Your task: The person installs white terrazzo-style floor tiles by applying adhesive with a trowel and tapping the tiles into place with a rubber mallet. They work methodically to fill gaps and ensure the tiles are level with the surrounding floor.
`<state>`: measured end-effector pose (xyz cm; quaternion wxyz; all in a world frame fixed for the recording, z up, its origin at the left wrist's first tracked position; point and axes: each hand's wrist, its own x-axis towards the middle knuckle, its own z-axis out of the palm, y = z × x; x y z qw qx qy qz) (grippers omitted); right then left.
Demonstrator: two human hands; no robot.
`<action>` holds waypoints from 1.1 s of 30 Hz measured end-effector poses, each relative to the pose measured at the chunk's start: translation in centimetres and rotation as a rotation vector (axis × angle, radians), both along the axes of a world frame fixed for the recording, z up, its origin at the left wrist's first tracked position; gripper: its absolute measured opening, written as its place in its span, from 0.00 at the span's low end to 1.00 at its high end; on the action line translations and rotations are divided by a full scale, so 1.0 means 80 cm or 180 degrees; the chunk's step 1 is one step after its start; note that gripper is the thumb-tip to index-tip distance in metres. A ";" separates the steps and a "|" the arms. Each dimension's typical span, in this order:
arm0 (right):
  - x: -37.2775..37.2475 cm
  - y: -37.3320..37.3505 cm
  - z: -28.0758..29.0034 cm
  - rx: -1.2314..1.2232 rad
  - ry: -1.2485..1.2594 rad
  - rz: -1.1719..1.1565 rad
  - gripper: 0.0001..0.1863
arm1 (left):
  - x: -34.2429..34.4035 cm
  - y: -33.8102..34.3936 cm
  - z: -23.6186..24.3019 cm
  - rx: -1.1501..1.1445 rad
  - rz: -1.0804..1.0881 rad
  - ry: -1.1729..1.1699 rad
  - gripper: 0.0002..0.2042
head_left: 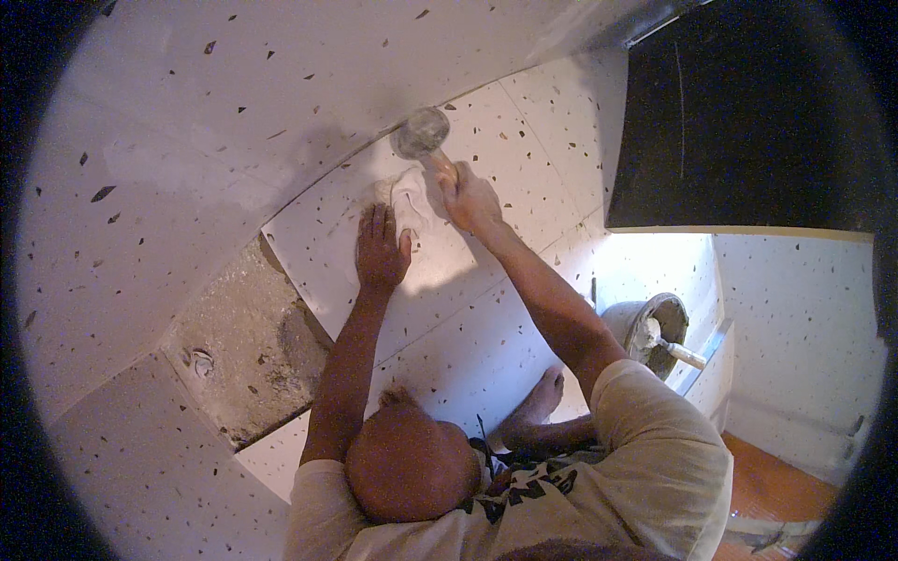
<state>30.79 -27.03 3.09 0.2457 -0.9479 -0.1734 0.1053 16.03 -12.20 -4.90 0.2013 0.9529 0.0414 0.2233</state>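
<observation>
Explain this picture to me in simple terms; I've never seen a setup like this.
There is no machine here: a person works with two bare hands. The single picture comes from the left of two wide fisheye cameras worn on the head, looking down, which is why the edges bend and the corners go dark.

The right hand grips a mallet by its handle. The left hand rests with its palm down on a pale speckled tile, right beside a crumpled white cloth. To the left is a rough, untiled patch. To the right stands a bucket with a light-handled tool in it.
</observation>
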 end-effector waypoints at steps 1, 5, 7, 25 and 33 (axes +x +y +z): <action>-0.003 -0.015 -0.012 0.0047 0.0017 -0.0049 0.28 | 0.004 -0.001 0.002 -0.0025 -0.0019 0.0038 0.29; -0.021 -0.080 -0.019 0.0074 0.0288 -0.0399 0.27 | -0.001 0.005 0.014 -0.0038 0.0045 0.0296 0.32; -0.026 -0.115 -0.025 -0.0019 0.0294 -0.0475 0.25 | 0.002 0.002 0.015 -0.0028 0.0081 0.0360 0.34; 0.138 -0.256 -0.090 -0.0640 -0.1565 -0.0509 0.23 | 0.037 0.001 0.016 0.0136 0.0090 0.0632 0.36; 0.222 -0.170 -0.053 -0.0604 -0.0016 -0.1431 0.32 | 0.028 0.014 0.011 0.0142 -0.0018 0.0431 0.35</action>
